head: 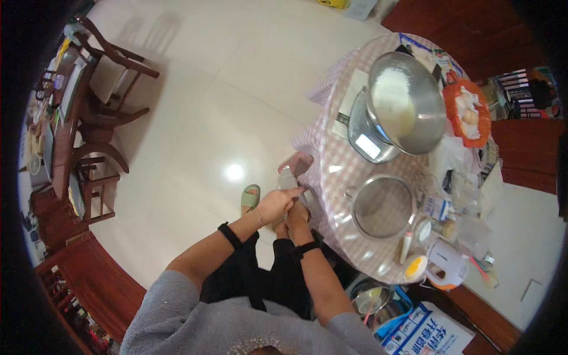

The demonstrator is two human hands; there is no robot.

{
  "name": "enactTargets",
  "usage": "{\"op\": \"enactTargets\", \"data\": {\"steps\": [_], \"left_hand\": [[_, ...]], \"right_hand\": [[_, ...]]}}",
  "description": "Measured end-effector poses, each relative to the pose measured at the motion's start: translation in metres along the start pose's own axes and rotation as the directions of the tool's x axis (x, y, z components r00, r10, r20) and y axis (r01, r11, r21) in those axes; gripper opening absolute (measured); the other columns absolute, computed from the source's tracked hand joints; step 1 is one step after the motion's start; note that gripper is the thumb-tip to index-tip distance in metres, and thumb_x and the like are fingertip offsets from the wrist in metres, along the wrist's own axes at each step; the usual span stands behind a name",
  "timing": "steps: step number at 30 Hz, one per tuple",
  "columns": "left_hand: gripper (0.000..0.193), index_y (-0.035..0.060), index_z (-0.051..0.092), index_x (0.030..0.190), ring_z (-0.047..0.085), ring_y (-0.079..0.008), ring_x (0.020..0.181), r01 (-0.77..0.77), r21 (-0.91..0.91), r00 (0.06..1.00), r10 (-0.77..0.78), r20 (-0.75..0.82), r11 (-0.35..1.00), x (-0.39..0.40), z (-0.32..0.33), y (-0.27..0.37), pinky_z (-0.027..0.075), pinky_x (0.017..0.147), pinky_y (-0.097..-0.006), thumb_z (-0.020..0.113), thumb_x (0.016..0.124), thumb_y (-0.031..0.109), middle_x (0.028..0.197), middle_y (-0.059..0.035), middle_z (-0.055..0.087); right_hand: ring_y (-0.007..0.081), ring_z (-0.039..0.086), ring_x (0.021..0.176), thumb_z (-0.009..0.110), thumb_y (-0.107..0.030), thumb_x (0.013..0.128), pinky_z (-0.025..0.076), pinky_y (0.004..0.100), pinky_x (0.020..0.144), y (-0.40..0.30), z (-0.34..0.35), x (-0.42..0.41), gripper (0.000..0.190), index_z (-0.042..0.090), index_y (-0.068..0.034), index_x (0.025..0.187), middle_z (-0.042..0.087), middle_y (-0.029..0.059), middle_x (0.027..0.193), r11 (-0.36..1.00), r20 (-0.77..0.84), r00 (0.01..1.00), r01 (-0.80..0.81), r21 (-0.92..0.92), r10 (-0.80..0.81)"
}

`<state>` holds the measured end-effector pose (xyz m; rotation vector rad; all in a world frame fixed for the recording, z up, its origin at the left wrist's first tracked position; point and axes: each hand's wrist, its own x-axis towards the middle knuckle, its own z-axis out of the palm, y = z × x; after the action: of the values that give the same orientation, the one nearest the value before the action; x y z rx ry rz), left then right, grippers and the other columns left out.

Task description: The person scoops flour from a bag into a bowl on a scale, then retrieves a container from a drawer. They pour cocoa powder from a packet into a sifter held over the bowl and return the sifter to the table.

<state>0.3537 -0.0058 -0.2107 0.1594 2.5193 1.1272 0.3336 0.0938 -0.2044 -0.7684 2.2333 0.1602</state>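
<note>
My left hand (276, 207) reaches down beside the hanging edge of a checked tablecloth, one finger pointing to the right. My right hand (298, 213) is right against it, lower and partly covered. A pale translucent item (287, 178) shows just above the hands; whether either holds it cannot be told. On the round table (333, 202), a steel bowl (428, 117) with white powder and something yellowish stands on a digital kitchen scale (367, 146). Nearer me lies a round fine-mesh sieve (383, 207). A white hand mixer (446, 262) rests at the near right edge.
An orange-red bag or tray (486, 111) with eggs sits at the table's far side. Jars, plastic bags and a small box (435, 207) crowd its right part. Below are a blue-and-white printed bag (426, 330) and a metal bowl (370, 299). Wooden chairs (126, 62) stand left.
</note>
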Motion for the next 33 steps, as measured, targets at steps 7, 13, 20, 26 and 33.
{"op": "enactTargets", "data": {"steps": [7,13,20,26,33], "left_hand": [[0.041,0.0125,0.042,0.117,0.055,-0.0369,0.081,-0.065,-0.21,0.996,0.077,0.046,0.975,0.07,0.063,-0.066,0.044,0.07,-0.0442,0.044,0.076,0.006,0.091,-0.0201,0.057],[0.042,0.0078,0.038,0.117,0.055,-0.0375,0.076,0.028,-0.244,0.997,-0.011,0.071,0.969,0.066,0.068,-0.112,0.042,0.065,-0.0458,0.044,0.075,0.01,0.08,-0.0202,0.056],[0.031,0.0026,0.037,0.108,0.054,-0.0404,0.071,0.077,-0.145,0.986,-0.053,0.159,0.986,0.059,0.059,-0.136,0.041,0.06,-0.0473,0.042,0.078,0.01,0.071,-0.0219,0.055],[0.023,0.0011,0.04,0.097,0.054,-0.0411,0.074,0.091,-0.033,0.918,-0.071,0.39,0.995,0.03,0.077,-0.089,0.04,0.063,-0.0491,0.033,0.086,0.02,0.075,-0.0234,0.056],[0.014,0.0007,0.041,0.096,0.051,-0.0411,0.064,-0.121,-0.055,0.897,0.133,0.421,0.991,-0.063,0.077,-0.01,0.039,0.055,-0.0454,0.04,0.083,0.005,0.071,-0.0223,0.053]], "right_hand": [[0.0268,0.06,0.082,0.05,-0.022,0.081,0.048,0.0353,0.071,0.078,0.184,0.109,0.023,0.055,-0.006,0.097,0.061,0.0116,0.09,0.868,-0.111,0.92,-0.309,0.39,0.377],[0.0282,0.058,0.087,0.046,-0.024,0.082,0.045,0.0379,0.072,0.04,0.151,0.132,0.022,0.058,-0.008,0.091,0.06,0.0125,0.094,0.774,-0.07,0.936,-0.242,0.585,0.345],[0.0288,0.059,0.08,0.054,-0.02,0.076,0.045,0.0368,0.067,0.011,0.117,0.121,0.022,0.06,-0.001,0.083,0.062,0.0156,0.083,0.345,-0.015,0.855,-0.193,0.918,0.519],[0.0316,0.06,0.078,0.055,-0.013,0.072,0.045,0.0358,0.07,-0.005,0.127,0.045,0.021,0.061,-0.002,0.089,0.062,0.0169,0.082,0.639,-0.296,0.689,-0.31,0.704,0.661],[0.0379,0.057,0.069,0.052,-0.011,0.072,0.045,0.0434,0.057,-0.061,0.202,-0.046,0.013,0.061,-0.001,0.073,0.059,0.0207,0.072,0.001,0.146,0.498,-0.281,0.96,0.855]]}}
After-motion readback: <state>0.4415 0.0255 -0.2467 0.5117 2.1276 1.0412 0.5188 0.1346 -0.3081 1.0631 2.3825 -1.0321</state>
